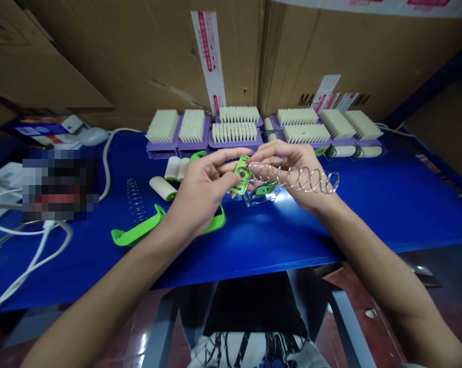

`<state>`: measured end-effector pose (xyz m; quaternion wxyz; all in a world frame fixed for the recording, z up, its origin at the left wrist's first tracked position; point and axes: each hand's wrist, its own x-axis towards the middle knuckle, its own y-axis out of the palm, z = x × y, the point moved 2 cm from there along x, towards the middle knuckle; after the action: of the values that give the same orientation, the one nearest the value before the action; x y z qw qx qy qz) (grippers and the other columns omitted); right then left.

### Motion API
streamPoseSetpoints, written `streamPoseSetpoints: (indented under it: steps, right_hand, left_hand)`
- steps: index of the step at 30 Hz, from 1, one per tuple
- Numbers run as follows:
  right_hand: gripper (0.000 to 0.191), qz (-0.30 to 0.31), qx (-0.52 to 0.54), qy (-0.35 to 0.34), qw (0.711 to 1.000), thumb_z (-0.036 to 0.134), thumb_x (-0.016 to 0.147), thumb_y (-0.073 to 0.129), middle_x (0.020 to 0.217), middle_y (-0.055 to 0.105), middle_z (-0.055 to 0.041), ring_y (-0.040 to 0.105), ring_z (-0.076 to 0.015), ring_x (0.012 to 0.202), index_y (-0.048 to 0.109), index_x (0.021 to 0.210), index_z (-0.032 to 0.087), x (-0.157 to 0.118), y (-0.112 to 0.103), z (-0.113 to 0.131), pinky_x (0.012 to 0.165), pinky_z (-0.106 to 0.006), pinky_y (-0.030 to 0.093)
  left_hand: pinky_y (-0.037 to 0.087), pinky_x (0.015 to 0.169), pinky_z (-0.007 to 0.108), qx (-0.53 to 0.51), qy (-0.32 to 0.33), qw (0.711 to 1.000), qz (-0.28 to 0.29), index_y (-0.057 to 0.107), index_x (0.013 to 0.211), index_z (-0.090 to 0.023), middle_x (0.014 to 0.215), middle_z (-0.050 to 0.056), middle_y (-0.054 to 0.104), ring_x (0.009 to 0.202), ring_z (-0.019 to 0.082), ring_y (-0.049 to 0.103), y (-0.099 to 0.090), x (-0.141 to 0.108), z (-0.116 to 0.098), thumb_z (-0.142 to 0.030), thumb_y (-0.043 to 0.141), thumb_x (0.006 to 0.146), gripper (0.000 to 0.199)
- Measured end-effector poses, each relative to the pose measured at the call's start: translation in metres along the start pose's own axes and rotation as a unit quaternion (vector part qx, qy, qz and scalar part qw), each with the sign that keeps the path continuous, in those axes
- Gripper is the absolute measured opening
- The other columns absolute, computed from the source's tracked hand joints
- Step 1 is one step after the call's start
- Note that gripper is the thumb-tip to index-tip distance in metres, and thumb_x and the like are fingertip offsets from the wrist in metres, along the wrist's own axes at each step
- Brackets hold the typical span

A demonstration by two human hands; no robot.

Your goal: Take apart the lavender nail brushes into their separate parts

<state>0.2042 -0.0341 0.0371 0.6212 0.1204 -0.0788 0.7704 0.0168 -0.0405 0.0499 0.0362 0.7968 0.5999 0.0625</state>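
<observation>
Near the middle of the blue table, my left hand [206, 189] grips a small green plastic piece [240, 176] with a slotted plate. A long metal spring [298, 179] extends rightward from that piece, across my right wrist. The fingers of my right hand [288, 163] are closed at the piece and the spring's near end. Under my hands is a clear plastic part [257, 197] with another green piece [265, 189]. Left of my left hand lie a green curved bracket [139, 230], a second spring [135, 199] and a cream roller [162, 188].
Purple-backed brushes with cream bristles [234, 132] line the back of the blue table [254, 250], against cardboard boxes [150, 51]. White cables [106, 158] and a white mouse [93, 135] lie at the left, beside a pixelated area. A grey chair [162, 327] stands below the front edge.
</observation>
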Motion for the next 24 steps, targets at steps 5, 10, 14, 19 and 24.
streamPoseSetpoints:
  steps: [5, 10, 14, 19, 24]
  right_hand:
    - [0.041, -0.016, -0.027, -0.018, 0.999, 0.053, 0.076, 0.104, 0.108, 0.073, -0.0053, 0.077, -0.0168, 0.08, 0.086, 0.088, 0.019, -0.001, 0.0, 0.004, 0.074, -0.038, 0.074]
    - [0.034, -0.044, -0.114, -0.096, 0.988, 0.05, 0.079, 0.103, 0.105, 0.072, -0.0052, 0.071, -0.0168, 0.088, 0.088, 0.092, 0.022, -0.003, -0.004, 0.013, 0.079, -0.034, 0.068]
    - [0.028, -0.051, -0.133, -0.151, 0.978, 0.051, 0.087, 0.098, 0.108, 0.068, -0.0046, 0.067, -0.014, 0.085, 0.09, 0.095, 0.025, -0.006, -0.004, 0.015, 0.075, -0.032, 0.062]
    - [0.016, -0.077, -0.123, -0.192, 0.971, 0.039, 0.096, 0.091, 0.098, 0.071, -0.0024, 0.068, -0.0145, 0.084, 0.087, 0.099, 0.024, -0.012, 0.006, 0.01, 0.071, -0.03, 0.059]
    - [0.01, -0.091, -0.101, -0.151, 0.979, 0.034, 0.099, 0.085, 0.097, 0.075, -0.0016, 0.071, -0.0143, 0.074, 0.083, 0.103, 0.026, -0.016, 0.02, 0.007, 0.064, -0.031, 0.063]
  left_hand:
    - [0.06, 0.066, 0.027, 0.009, 0.05, 0.998, 0.035, 0.083, 0.121, -0.019, 0.099, 0.005, 0.087, 0.077, 0.017, 0.075, -0.003, 0.003, 0.007, -0.014, 0.081, 0.087, 0.035]
    - [0.07, 0.092, 0.037, 0.016, 0.11, 0.99, 0.09, 0.077, 0.137, -0.021, 0.122, 0.007, 0.087, 0.106, 0.024, 0.084, -0.002, -0.001, 0.009, -0.02, 0.077, 0.1, 0.037]
    - [0.07, 0.103, 0.04, 0.018, 0.149, 0.984, 0.096, 0.069, 0.145, -0.024, 0.137, 0.008, 0.084, 0.124, 0.027, 0.082, 0.0, -0.005, 0.01, -0.019, 0.071, 0.105, 0.04]
    - [0.059, 0.128, 0.047, 0.056, 0.212, 0.974, 0.055, 0.07, 0.14, -0.023, 0.149, 0.01, 0.078, 0.147, 0.028, 0.072, -0.001, -0.005, 0.009, -0.018, 0.07, 0.105, 0.035]
    - [0.063, 0.124, 0.042, 0.095, 0.259, 0.961, 0.019, 0.072, 0.139, -0.021, 0.145, 0.01, 0.08, 0.137, 0.025, 0.077, -0.005, -0.002, 0.01, -0.015, 0.073, 0.102, 0.038]
